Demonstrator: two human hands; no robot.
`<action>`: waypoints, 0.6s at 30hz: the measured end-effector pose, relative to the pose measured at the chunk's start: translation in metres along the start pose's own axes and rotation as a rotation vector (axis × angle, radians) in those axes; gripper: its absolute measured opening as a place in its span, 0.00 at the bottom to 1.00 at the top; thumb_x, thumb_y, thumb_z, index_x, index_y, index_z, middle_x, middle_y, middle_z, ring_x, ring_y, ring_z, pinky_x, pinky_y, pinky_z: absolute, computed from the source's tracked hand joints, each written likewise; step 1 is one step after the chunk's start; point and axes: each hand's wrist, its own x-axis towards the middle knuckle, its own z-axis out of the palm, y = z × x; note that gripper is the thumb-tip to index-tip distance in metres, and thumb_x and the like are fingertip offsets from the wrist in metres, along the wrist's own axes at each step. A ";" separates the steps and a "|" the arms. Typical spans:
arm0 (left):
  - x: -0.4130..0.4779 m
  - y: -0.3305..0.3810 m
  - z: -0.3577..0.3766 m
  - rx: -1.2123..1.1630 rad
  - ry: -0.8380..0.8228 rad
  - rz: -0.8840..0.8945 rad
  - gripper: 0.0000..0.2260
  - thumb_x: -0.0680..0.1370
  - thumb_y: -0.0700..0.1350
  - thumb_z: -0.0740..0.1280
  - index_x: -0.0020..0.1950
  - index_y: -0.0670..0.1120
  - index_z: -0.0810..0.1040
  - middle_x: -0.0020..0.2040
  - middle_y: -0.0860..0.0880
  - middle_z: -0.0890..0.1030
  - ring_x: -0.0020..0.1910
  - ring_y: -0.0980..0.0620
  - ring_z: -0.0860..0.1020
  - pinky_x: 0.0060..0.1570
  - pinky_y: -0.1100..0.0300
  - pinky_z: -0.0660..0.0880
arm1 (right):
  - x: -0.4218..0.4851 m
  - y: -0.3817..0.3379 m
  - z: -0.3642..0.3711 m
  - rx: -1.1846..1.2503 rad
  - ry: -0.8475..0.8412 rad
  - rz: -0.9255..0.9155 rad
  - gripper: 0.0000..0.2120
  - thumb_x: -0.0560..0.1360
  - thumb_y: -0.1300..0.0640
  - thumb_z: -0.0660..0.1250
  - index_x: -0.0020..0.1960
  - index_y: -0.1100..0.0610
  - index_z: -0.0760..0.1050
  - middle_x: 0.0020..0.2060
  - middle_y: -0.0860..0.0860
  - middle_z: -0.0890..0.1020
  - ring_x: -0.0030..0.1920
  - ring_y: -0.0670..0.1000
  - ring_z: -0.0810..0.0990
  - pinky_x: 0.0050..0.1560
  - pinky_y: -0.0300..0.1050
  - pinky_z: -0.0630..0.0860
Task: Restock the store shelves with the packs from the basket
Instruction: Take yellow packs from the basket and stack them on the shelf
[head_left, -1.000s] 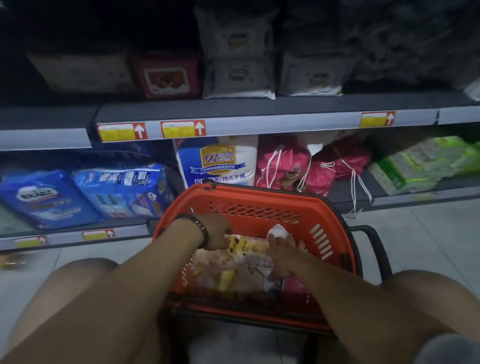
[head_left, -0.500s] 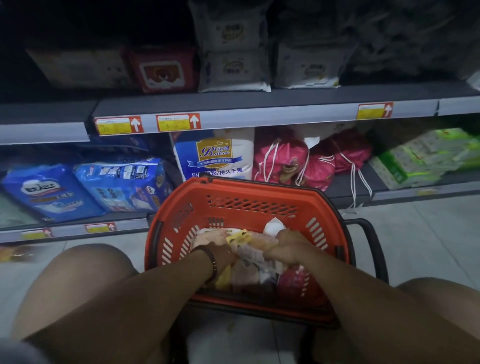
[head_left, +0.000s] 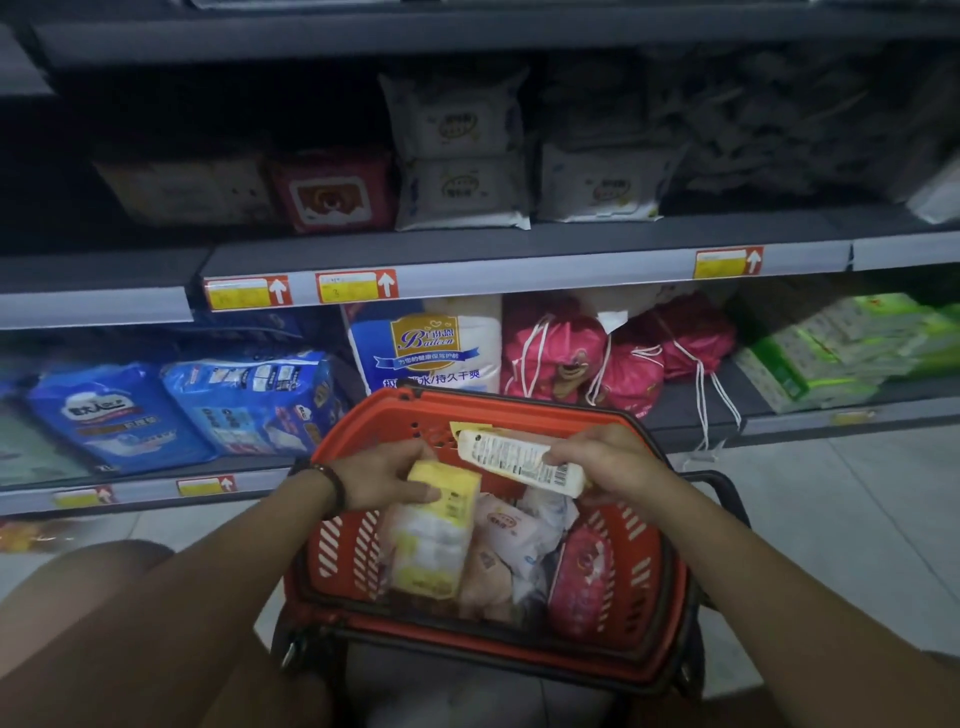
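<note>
A red basket (head_left: 353, 545) stands on the floor between my knees, holding several packs of wipes and tissues, among them a red pack (head_left: 584, 577). My left hand (head_left: 384, 475) grips the top of a yellow-and-white pack (head_left: 434, 530) that hangs down over the basket. My right hand (head_left: 605, 462) holds a white pack (head_left: 514, 460) with a barcode by its right end, lifted just above the basket's far rim.
Grey shelves (head_left: 519, 270) face me. The middle shelf carries white wipe packs (head_left: 460, 192) and a red pack (head_left: 332, 192). The bottom shelf holds blue packs (head_left: 249, 400), a white-and-blue roll pack (head_left: 426, 343), pink drawstring bags (head_left: 582, 358) and green boxes (head_left: 831, 348).
Both hands have come up out of the basket, each with a pack. The left one raised the yellow-and-white pack, the right one the white barcode pack. The view tilted upward.
</note>
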 end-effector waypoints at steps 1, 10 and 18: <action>-0.003 0.005 -0.004 -0.116 -0.002 0.017 0.12 0.81 0.45 0.71 0.63 0.46 0.75 0.54 0.49 0.83 0.51 0.54 0.83 0.52 0.58 0.79 | -0.003 -0.005 -0.001 0.041 0.010 -0.007 0.09 0.70 0.53 0.79 0.47 0.57 0.87 0.42 0.53 0.89 0.45 0.53 0.88 0.41 0.47 0.85; -0.022 0.048 -0.021 -1.039 0.126 0.091 0.20 0.83 0.52 0.62 0.67 0.41 0.79 0.63 0.37 0.84 0.58 0.40 0.85 0.51 0.41 0.84 | -0.020 -0.038 -0.004 0.421 0.080 -0.093 0.10 0.73 0.56 0.78 0.52 0.59 0.86 0.39 0.53 0.90 0.36 0.47 0.88 0.37 0.44 0.85; -0.014 0.073 -0.029 -1.214 0.460 0.014 0.17 0.81 0.49 0.69 0.64 0.39 0.80 0.58 0.37 0.86 0.54 0.38 0.86 0.55 0.39 0.82 | -0.018 -0.055 0.000 0.753 0.168 -0.085 0.07 0.74 0.58 0.78 0.49 0.59 0.87 0.45 0.60 0.89 0.44 0.57 0.85 0.57 0.60 0.84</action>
